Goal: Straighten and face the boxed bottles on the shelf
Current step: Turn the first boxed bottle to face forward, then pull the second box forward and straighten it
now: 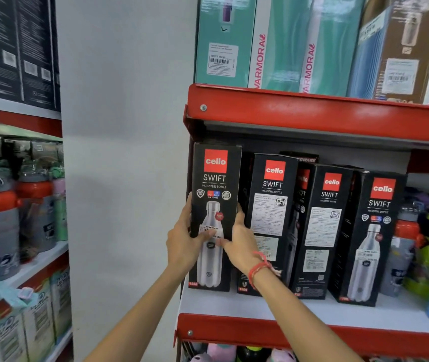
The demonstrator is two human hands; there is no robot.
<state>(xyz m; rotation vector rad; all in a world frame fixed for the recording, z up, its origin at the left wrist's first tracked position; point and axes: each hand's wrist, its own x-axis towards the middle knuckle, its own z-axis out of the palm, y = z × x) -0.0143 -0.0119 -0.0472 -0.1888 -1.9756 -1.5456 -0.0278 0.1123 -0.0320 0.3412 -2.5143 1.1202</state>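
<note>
Both hands, left hand [182, 244] and right hand [239, 244], clasp the sides of the leftmost black bottle box [216, 194] at the shelf's [260, 307] left edge, squaring its front outward.

The white shelf [338, 313] has a bare front strip at 6 o'clock of the boxes. At 12 o'clock the red shelf edge [312, 113] caps the headroom closely. At 3 o'clock of the leftmost box [216, 178], 3 more boxes [273, 194] crowd in with narrow gaps. At 9 o'clock, open wall [124, 152].
</note>
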